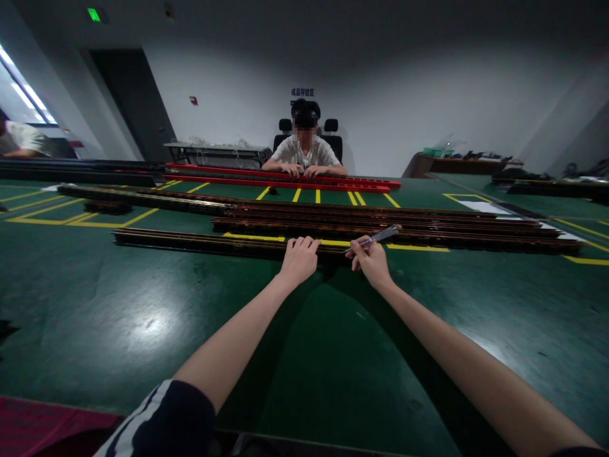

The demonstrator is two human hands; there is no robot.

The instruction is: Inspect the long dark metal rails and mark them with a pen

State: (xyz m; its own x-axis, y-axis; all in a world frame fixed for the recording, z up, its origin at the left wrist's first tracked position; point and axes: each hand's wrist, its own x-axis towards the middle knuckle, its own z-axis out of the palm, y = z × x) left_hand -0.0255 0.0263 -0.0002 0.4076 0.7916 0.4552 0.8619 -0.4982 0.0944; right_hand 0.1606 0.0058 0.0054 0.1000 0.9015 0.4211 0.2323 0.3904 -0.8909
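Note:
My left hand (301, 259) is closed over a long dark strip (200, 242), its fingers curled across the far edge near the right end. Pinched in my right hand (372, 261) is a small screwdriver with a clear handle (384, 233). The handle points up and to the right, and its thin tip slants down to the left toward the strip's end. Whether the tip touches the strip cannot be made out. Just beyond both hands lies a stack of similar dark strips (404, 230) with a coppery sheen.
The green table (143, 292) carries yellow tape lines (419, 248). Red strips (333, 184) lie at its far side, before a seated person (304, 155). A short dark bundle (108, 207) rests at left. More dark lengths (556, 186) lie at far right.

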